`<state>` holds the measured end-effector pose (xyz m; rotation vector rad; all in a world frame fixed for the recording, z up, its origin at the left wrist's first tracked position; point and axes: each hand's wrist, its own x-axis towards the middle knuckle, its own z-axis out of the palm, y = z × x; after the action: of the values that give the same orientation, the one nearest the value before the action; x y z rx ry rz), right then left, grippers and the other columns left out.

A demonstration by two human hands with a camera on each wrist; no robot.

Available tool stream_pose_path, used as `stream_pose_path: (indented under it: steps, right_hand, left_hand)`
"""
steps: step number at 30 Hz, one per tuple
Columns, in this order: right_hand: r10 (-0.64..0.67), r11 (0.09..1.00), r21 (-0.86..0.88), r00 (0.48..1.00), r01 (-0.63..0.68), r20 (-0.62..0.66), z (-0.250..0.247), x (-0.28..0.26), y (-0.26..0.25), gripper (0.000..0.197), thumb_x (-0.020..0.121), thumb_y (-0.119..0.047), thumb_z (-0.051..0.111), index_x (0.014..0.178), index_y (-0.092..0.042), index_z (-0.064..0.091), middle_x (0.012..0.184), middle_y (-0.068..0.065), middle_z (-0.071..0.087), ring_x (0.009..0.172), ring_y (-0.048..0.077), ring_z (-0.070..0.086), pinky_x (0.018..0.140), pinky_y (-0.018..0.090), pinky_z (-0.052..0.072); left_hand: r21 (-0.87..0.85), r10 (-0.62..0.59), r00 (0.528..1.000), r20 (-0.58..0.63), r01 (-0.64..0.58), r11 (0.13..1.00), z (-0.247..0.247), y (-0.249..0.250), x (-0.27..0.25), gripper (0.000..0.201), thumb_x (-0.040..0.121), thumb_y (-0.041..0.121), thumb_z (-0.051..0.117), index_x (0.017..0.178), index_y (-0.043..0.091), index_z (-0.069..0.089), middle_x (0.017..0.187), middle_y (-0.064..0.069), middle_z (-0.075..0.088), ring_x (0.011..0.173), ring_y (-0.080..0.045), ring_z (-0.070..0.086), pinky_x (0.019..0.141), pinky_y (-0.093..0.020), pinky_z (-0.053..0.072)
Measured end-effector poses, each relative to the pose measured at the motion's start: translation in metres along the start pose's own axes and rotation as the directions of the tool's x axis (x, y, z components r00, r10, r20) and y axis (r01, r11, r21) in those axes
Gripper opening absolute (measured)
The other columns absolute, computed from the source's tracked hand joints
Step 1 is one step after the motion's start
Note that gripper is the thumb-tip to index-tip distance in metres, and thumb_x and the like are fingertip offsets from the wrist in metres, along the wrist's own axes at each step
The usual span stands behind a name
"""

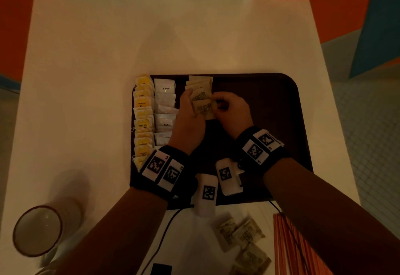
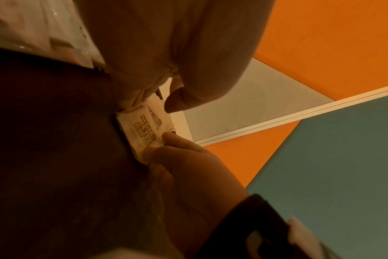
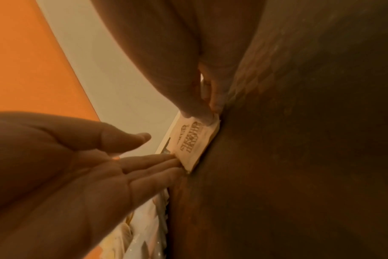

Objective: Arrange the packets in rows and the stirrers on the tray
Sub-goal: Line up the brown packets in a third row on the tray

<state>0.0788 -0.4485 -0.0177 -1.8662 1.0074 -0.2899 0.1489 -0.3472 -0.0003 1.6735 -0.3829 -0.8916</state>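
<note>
A dark brown tray (image 1: 259,105) lies on the white table (image 1: 108,47). Along its left side run a row of yellow packets (image 1: 142,118) and a row of white coffee packets (image 1: 165,112). A third row of brown sugar packets (image 1: 200,84) starts at the far edge. My right hand (image 1: 216,106) pinches one brown sugar packet (image 1: 204,108) (image 2: 144,128) (image 3: 193,140) by its edge, low over the tray. My left hand (image 1: 191,101) (image 3: 175,163) has straight fingers touching that packet's opposite edge, its thumb (image 2: 177,101) lifted clear of it.
Several loose brown sugar packets (image 1: 242,238) lie on the table near me, with a bundle of orange stirrers (image 1: 290,244) to their right. A cup (image 1: 37,230) stands at the near left. A black cable (image 1: 164,231) runs off the near edge.
</note>
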Motion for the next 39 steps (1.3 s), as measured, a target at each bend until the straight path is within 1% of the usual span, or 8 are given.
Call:
stream_pose_path:
  steps: [4, 13, 18, 23, 28, 31, 35, 39]
  right_hand:
    - [0.019, 1.000, 0.014, 1.000, -0.019, 0.020, 0.002, 0.000, 0.001, 0.026, 0.081, 0.005, 0.061, 0.107, 0.000, 0.065, 0.124, 0.014, 0.059, 0.101, 0.023, 0.061, 0.087, 0.028, 0.052]
    - [-0.089, 0.996, -0.011, 0.995, 0.089, 0.055, -0.006, -0.008, 0.002, 0.030, 0.073, 0.014, 0.060, 0.099, 0.001, 0.068, 0.126, 0.013, 0.059, 0.091, 0.019, 0.062, 0.073, 0.003, 0.047]
    - [-0.017, 0.997, -0.070, 0.997, 0.023, 0.078, -0.009, -0.003, 0.002, 0.032, 0.082, -0.001, 0.061, 0.113, -0.006, 0.065, 0.138, 0.008, 0.051, 0.116, 0.019, 0.056, 0.098, 0.025, 0.045]
    - [0.045, 0.998, -0.056, 0.990, -0.038, 0.137, -0.005, 0.004, -0.004, 0.036, 0.084, -0.006, 0.060, 0.119, -0.010, 0.061, 0.134, 0.010, 0.054, 0.111, 0.022, 0.059, 0.097, 0.038, 0.048]
    - [0.073, 0.997, -0.028, 0.991, -0.071, 0.110, -0.019, -0.015, -0.005, 0.039, 0.081, 0.001, 0.060, 0.118, -0.011, 0.060, 0.132, 0.007, 0.054, 0.114, 0.019, 0.055, 0.091, 0.016, 0.045]
    - [-0.033, 0.997, -0.064, 0.992, 0.041, 0.124, -0.046, -0.053, -0.009, 0.035, 0.080, 0.002, 0.061, 0.114, -0.010, 0.062, 0.118, 0.004, 0.059, 0.099, 0.010, 0.057, 0.079, -0.001, 0.041]
    - [0.078, 0.963, -0.262, 0.857, 0.069, 0.510, -0.087, -0.129, 0.004, 0.026, 0.079, -0.010, 0.069, 0.103, -0.019, 0.064, 0.094, -0.008, 0.062, 0.082, 0.000, 0.056, 0.073, 0.001, 0.041]
    - [0.144, 0.861, -0.461, 0.768, 0.214, 0.624, -0.090, -0.197, 0.051, 0.037, 0.083, -0.016, 0.066, 0.119, -0.019, 0.058, 0.113, -0.001, 0.055, 0.093, 0.006, 0.050, 0.078, 0.005, 0.035]
  left_hand:
    - [0.011, -0.025, 1.000, -0.002, 0.025, 1.000, -0.001, -0.002, 0.004, 0.067, 0.082, -0.015, 0.034, 0.142, 0.011, 0.020, 0.132, -0.007, 0.044, 0.117, -0.017, 0.048, 0.099, -0.044, 0.046]
    - [0.028, 0.002, 1.000, -0.014, -0.002, 1.000, -0.002, 0.002, 0.011, 0.060, 0.086, -0.011, 0.038, 0.140, 0.010, 0.024, 0.129, -0.009, 0.049, 0.113, -0.020, 0.054, 0.091, -0.045, 0.051]
    - [0.021, -0.011, 1.000, -0.022, 0.011, 1.000, -0.001, 0.006, 0.016, 0.064, 0.084, -0.015, 0.035, 0.142, 0.008, 0.020, 0.131, -0.012, 0.048, 0.112, -0.020, 0.053, 0.091, -0.042, 0.051]
    - [0.034, -0.012, 1.000, -0.025, 0.013, 0.999, 0.000, 0.015, 0.012, 0.063, 0.085, -0.015, 0.034, 0.142, 0.007, 0.021, 0.127, -0.007, 0.050, 0.108, -0.014, 0.053, 0.077, -0.020, 0.053]
    - [0.029, 0.106, 0.994, 0.007, -0.106, 0.994, -0.015, 0.024, -0.027, 0.054, 0.088, -0.013, 0.036, 0.136, 0.010, 0.032, 0.127, 0.001, 0.049, 0.109, -0.001, 0.053, 0.086, -0.019, 0.051]
    - [0.234, 0.040, 0.992, 0.119, -0.067, 0.970, -0.032, 0.015, -0.078, 0.034, 0.091, 0.004, 0.051, 0.120, 0.023, 0.050, 0.111, 0.011, 0.059, 0.101, -0.001, 0.058, 0.085, -0.016, 0.049]
    - [0.572, -0.176, 0.913, 0.369, -0.074, 0.817, -0.048, -0.026, -0.152, 0.017, 0.087, 0.018, 0.062, 0.103, 0.026, 0.063, 0.091, 0.023, 0.055, 0.079, 0.015, 0.052, 0.073, 0.002, 0.037]
    - [0.681, -0.217, 0.864, 0.454, -0.179, 0.710, -0.033, -0.070, -0.199, 0.030, 0.086, 0.030, 0.063, 0.114, 0.022, 0.058, 0.098, 0.011, 0.048, 0.088, -0.001, 0.049, 0.082, -0.009, 0.038]
